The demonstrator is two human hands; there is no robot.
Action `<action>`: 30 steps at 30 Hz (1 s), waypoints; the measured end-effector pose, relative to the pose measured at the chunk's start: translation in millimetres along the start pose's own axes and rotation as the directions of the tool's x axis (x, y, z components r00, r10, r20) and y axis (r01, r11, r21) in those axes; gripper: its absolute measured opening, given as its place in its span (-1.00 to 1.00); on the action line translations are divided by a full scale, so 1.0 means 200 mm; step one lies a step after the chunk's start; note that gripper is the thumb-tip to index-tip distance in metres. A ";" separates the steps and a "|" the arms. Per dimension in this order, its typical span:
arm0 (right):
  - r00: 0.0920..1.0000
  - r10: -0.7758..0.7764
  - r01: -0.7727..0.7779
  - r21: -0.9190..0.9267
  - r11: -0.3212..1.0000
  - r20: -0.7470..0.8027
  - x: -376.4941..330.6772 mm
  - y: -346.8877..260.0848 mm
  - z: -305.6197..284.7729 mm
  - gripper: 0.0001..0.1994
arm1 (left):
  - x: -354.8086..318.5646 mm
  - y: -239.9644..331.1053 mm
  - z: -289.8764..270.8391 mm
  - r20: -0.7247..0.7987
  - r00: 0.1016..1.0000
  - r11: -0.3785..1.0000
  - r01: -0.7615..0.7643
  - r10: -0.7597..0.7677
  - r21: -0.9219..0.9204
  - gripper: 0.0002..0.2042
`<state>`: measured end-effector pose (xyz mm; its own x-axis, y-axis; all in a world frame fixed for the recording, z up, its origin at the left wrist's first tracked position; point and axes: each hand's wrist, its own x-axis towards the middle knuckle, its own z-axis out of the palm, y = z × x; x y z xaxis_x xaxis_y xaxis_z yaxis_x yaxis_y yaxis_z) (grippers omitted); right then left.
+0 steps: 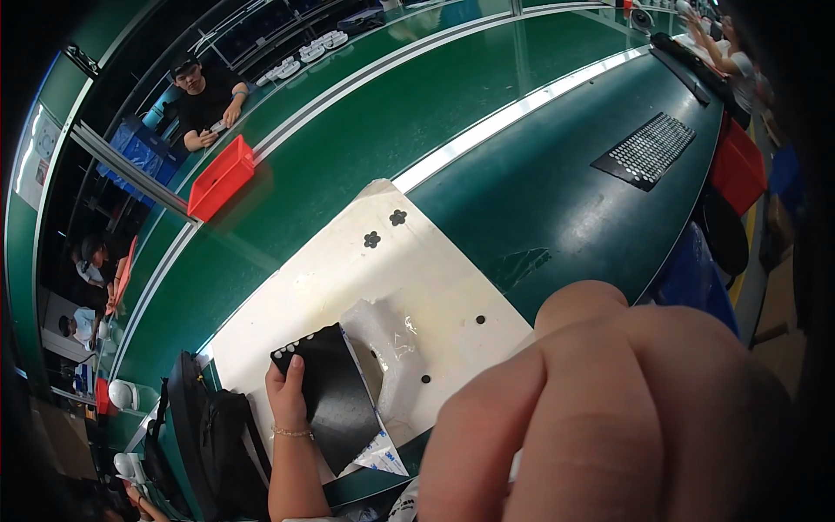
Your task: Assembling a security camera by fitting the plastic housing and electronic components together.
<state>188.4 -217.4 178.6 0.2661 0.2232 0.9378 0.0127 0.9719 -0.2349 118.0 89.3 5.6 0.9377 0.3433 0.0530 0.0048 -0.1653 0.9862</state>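
Left hand point(289, 393): fingers grip a flat black sheet point(335, 400) over the white board point(348, 287).
Right hand point(609, 409): blurred close-up; fingers' state unclear.
Green counter point(539, 183): beneath board.

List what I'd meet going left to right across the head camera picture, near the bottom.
Black bag → left hand → black sheet it holds → clear plastic film → right hand, close to the lens.

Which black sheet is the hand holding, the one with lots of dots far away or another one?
The left hand holds the near black sheet, curled over the white board. The dotted black sheet lies flat, far off on the green table, untouched.
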 end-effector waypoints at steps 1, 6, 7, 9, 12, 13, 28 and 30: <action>1.000 0.002 -0.002 0.014 1.000 0.006 0.01 0.01 -0.01 -0.80 | 0.00 -0.01 -0.02 0.011 1.000 1.000 -0.001 0.001 0.011 -0.84; 0.999 0.013 -0.015 0.065 0.998 0.031 0.01 0.00 -0.01 -0.80 | -0.01 0.02 0.02 -0.017 1.000 1.000 -0.024 0.024 0.009 -0.84; 0.999 0.016 -0.019 0.081 0.997 0.037 0.01 0.01 -0.02 -0.79 | -0.02 0.02 0.01 -0.034 0.999 1.000 -0.025 0.025 0.008 -0.85; 0.999 0.022 -0.026 0.085 0.996 0.044 0.04 0.00 -0.02 -0.79 | -0.01 0.01 0.02 -0.008 1.000 1.000 -0.021 0.021 0.002 -0.85; 0.998 0.033 -0.039 0.116 0.992 0.058 0.05 0.00 -0.03 -0.79 | -0.01 -0.01 -0.01 0.003 1.000 1.000 -0.004 0.004 0.017 -0.85; 0.997 0.037 -0.045 0.131 0.990 0.063 0.04 0.00 -0.03 -0.78 | -0.01 -0.02 -0.02 0.000 1.000 0.999 0.008 -0.008 0.031 -0.84; 0.991 0.112 -0.130 0.277 0.952 0.079 0.05 -0.01 -0.03 -0.76 | 0.00 -0.07 -0.07 0.021 0.999 1.000 0.024 -0.024 0.017 -0.85; 0.990 0.116 -0.136 0.298 0.945 0.085 0.05 -0.03 -0.03 -0.76 | -0.01 -0.04 -0.04 0.006 0.999 0.999 0.038 -0.038 0.025 -0.85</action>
<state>196.8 -220.9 188.0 0.1833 0.3396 0.9225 -0.3110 0.9103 -0.2733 112.8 97.9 -0.2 0.9389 0.3438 0.0147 0.0487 -0.1750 0.9834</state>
